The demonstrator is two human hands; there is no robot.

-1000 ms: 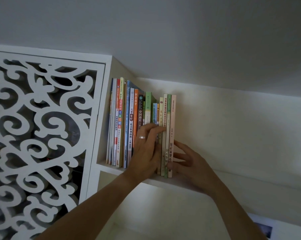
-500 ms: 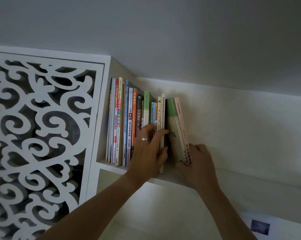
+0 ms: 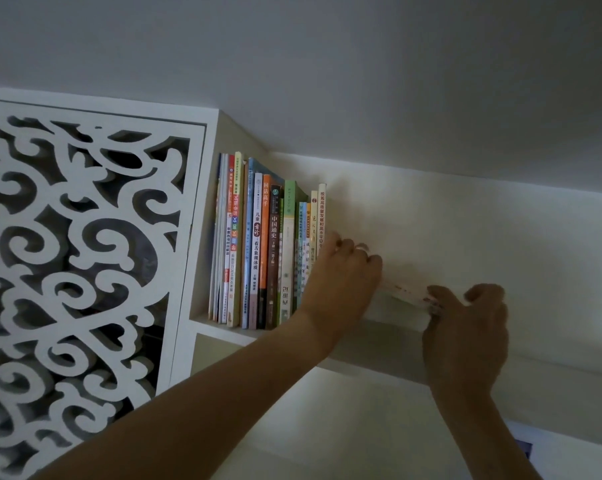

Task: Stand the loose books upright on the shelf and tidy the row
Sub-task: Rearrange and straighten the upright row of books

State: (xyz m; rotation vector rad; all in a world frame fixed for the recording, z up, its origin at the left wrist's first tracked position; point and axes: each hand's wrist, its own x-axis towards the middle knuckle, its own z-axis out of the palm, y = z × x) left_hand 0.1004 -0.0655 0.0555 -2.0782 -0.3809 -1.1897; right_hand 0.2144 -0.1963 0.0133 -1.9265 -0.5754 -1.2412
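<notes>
- A row of books (image 3: 258,258) stands upright at the left end of the shelf (image 3: 223,329), beside the carved panel (image 3: 78,254).
- Right of the row, a tipped book (image 3: 405,294) lies low between left hand (image 3: 341,275) and right hand (image 3: 465,327).

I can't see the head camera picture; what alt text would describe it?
Two hands hold a blurred, flat-lying book between them on a pale shelf, just right of a row of upright books. A white scrollwork panel fills the left.
</notes>
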